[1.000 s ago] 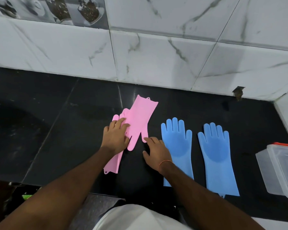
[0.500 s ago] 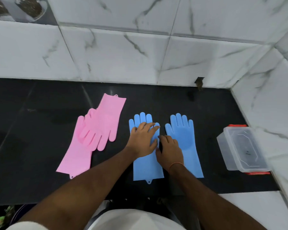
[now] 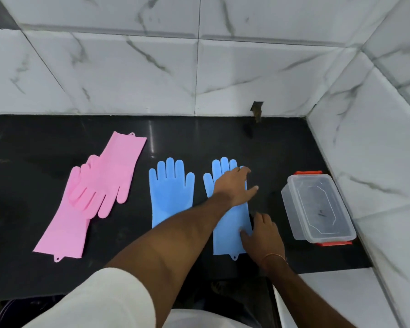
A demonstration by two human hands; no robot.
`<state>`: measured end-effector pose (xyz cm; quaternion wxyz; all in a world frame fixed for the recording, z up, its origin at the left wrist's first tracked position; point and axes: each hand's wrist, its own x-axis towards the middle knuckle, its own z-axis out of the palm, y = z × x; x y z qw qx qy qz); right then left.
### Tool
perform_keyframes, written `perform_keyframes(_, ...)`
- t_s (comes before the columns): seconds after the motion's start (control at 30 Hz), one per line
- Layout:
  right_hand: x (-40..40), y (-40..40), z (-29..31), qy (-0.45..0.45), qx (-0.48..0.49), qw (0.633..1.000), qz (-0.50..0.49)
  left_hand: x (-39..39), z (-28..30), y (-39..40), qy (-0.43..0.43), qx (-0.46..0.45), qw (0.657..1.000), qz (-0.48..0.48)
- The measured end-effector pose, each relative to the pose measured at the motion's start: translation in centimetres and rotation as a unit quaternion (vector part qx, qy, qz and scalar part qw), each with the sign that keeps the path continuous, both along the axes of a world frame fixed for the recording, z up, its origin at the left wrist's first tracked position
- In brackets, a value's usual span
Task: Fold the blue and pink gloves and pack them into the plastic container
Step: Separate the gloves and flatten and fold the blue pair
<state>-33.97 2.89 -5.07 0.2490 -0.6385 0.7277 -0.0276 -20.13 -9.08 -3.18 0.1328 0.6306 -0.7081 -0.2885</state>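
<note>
- The right-hand blue glove (image 3: 230, 223) lies flat on the black surface (image 3: 258, 143), fingers pointing at the wall, cuff toward the person; it looks like the one about to be folded.
- The left hand (image 3: 234, 188) reaches across and lies palm-down on the glove's palm area, fingers spread, pinching nothing.
- The right hand (image 3: 262, 235) rests at the glove's right edge near the cuff, fingers loosely spread; I cannot tell whether a fingertip has caught the edge.
- To fold well, I judge one hand should pin the middle as a hinge while the other lifts the cuff end and lays it over the fingers, edges matched.
- Silicone like this likely springs back, so press the crease before letting go.
- The other blue glove (image 3: 172, 192) lies flat just beside it, partly under the left forearm; keep the arm from dragging it.
- The pink gloves (image 3: 97, 192) lie overlapped and unfolded, well to the left.
- The plastic container (image 3: 317, 207) sits near on the right by the tiled wall; whether its lid is on, I cannot tell.
</note>
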Motion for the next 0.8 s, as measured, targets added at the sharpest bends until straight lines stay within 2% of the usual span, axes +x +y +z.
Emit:
perform_keyframes(0.23,-0.7,0.6,-0.8,-0.027,0.029,0.999,-0.009,-2.4,-0.9,-1.3,-0.069,0.034,0.997,0.015)
perform_keyframes(0.37,0.0,0.6,-0.8,-0.100,0.028,0.994,-0.025,-1.3,-0.5,-1.6,0.003,0.049,0.998,0.043)
perform_keyframes(0.5,2.1,1.0,0.2,-0.141,-0.023,0.990,-0.004,1.4,0.2,-1.5,0.088,0.045,0.990,0.102)
perform_keyframes(0.7,7.5,1.4,2.8,-0.184,-0.119,0.975,0.045,8.6,0.6,-0.7,0.191,-0.005,0.955,0.226)
perform_keyframes(0.8,10.7,1.5,3.9,-0.168,-0.148,0.970,0.099,13.3,0.8,0.2,0.227,-0.028,0.933,0.280)
